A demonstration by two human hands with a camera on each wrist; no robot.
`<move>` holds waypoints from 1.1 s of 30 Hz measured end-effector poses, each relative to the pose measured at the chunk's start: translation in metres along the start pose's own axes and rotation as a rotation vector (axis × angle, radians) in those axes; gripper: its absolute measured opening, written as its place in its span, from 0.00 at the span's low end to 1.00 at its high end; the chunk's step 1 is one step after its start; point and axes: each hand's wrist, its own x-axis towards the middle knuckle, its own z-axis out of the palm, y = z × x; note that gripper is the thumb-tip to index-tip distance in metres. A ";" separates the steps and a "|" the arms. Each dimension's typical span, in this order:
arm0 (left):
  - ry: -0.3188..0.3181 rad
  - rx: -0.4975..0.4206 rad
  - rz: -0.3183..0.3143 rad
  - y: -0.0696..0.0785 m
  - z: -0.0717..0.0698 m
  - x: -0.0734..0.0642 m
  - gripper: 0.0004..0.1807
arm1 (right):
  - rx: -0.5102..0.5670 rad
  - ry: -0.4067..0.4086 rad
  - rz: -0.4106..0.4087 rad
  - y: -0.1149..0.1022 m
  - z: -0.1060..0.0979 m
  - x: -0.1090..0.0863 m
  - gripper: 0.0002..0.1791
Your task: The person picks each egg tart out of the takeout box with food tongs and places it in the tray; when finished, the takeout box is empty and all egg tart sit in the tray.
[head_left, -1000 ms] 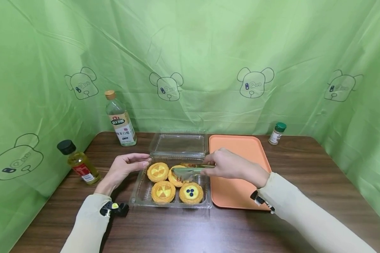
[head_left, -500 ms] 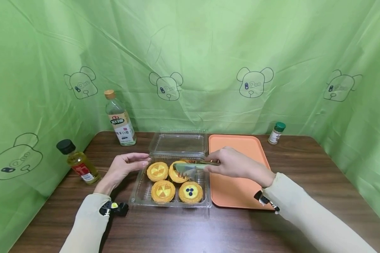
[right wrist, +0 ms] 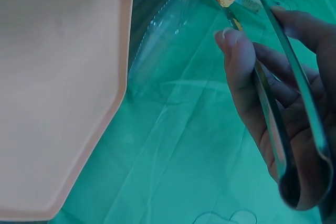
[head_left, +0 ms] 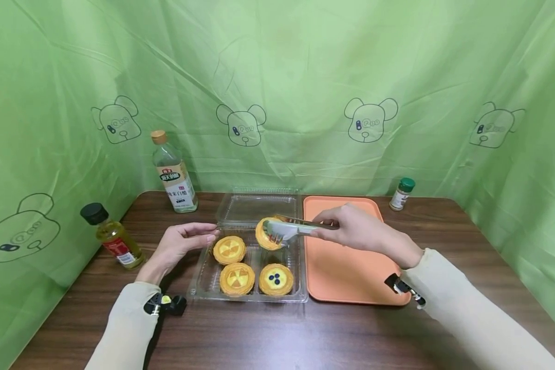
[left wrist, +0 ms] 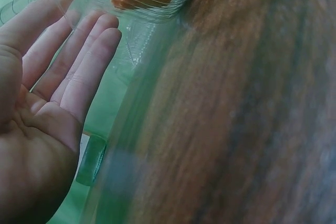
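Observation:
My right hand (head_left: 351,226) grips metal tongs (right wrist: 273,114), thumb on one arm and fingers on the other. Between the tong tips is an egg tart (head_left: 264,234) with red bits on top, lifted and tilted over the back of a clear plastic box (head_left: 203,288). The tong blade covers part of its top. My left hand (head_left: 180,249) holds the box's left rim near the hinge, thumb and fingertips on either side of the plastic (left wrist: 126,9). Still in the box are two tarts with orange wedges (head_left: 229,250) and a tart with dark berries (head_left: 276,279).
An orange tray (head_left: 351,277) lies right beside the box, under my right forearm. The box's lid (head_left: 261,205) is folded back behind it. A vinegar bottle (head_left: 176,180) and an oil bottle (head_left: 117,241) stand at left, a green-capped shaker (head_left: 401,195) at back right.
My right hand has moved up and to the right with the tongs, raising the tart out of its back-right spot in the box. My left hand stays on the rim.

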 end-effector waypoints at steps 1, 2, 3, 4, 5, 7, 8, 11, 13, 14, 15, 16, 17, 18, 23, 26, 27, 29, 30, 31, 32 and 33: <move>-0.001 -0.003 0.002 0.000 0.000 0.000 0.25 | 0.004 -0.001 0.018 0.001 -0.002 -0.001 0.07; 0.000 -0.002 0.001 0.000 0.000 0.000 0.25 | 0.014 -0.004 0.037 0.002 -0.004 -0.003 0.07; -0.001 -0.004 -0.001 0.000 0.000 -0.001 0.25 | 0.022 -0.003 0.053 0.004 -0.007 -0.004 0.08; -0.003 -0.007 -0.003 0.000 0.000 -0.001 0.25 | 0.030 -0.001 0.066 0.005 -0.009 -0.006 0.08; -0.004 -0.010 -0.005 0.000 0.000 -0.001 0.25 | 0.037 0.002 0.073 0.007 -0.011 -0.007 0.08; -0.008 -0.022 -0.010 0.000 0.000 -0.002 0.25 | 0.049 0.008 0.084 0.011 -0.014 -0.010 0.09; -0.009 -0.027 -0.011 0.000 0.000 -0.002 0.25 | 0.056 0.013 0.087 0.013 -0.016 -0.012 0.09; -0.015 -0.049 -0.004 0.000 0.000 -0.002 0.25 | 0.057 0.028 0.103 0.019 -0.021 -0.016 0.09; -0.014 -0.050 0.003 0.001 0.000 -0.002 0.25 | 0.049 0.043 0.126 0.023 -0.024 -0.018 0.10; -0.012 -0.048 0.005 0.001 0.000 -0.002 0.25 | 0.050 0.050 0.140 0.024 -0.026 -0.019 0.09; -0.011 -0.046 0.006 0.001 0.000 -0.001 0.25 | 0.054 0.056 0.157 0.026 -0.028 -0.020 0.09; -0.011 -0.044 0.006 0.002 0.000 -0.001 0.25 | 0.058 0.062 0.175 0.028 -0.030 -0.022 0.09; -0.010 -0.043 0.003 0.002 0.000 -0.001 0.25 | 0.061 0.068 0.190 0.030 -0.031 -0.023 0.10; -0.012 -0.040 0.000 0.001 0.000 -0.001 0.25 | 0.067 0.072 0.204 0.032 -0.033 -0.024 0.10; -0.014 -0.040 -0.011 0.000 0.000 -0.001 0.25 | 0.079 0.091 0.256 0.041 -0.042 -0.029 0.14; -0.008 -0.042 -0.010 0.000 0.000 0.000 0.25 | 0.081 0.105 0.275 0.047 -0.047 -0.032 0.18; -0.006 -0.042 -0.011 0.000 0.000 0.000 0.25 | 0.083 0.110 0.280 0.050 -0.048 -0.032 0.18; -0.007 -0.043 -0.011 0.000 0.000 0.000 0.25 | 0.084 0.120 0.289 0.055 -0.049 -0.033 0.19; -0.009 -0.045 -0.012 0.000 0.000 0.000 0.25 | 0.083 0.124 0.296 0.058 -0.049 -0.033 0.19; -0.010 -0.048 -0.014 0.001 0.000 0.000 0.25 | 0.078 0.128 0.301 0.061 -0.049 -0.034 0.19; -0.011 -0.046 -0.016 0.001 0.000 0.000 0.25 | 0.074 0.132 0.308 0.064 -0.049 -0.034 0.20; -0.011 -0.042 -0.017 0.001 0.000 0.000 0.25 | 0.070 0.135 0.317 0.067 -0.049 -0.034 0.20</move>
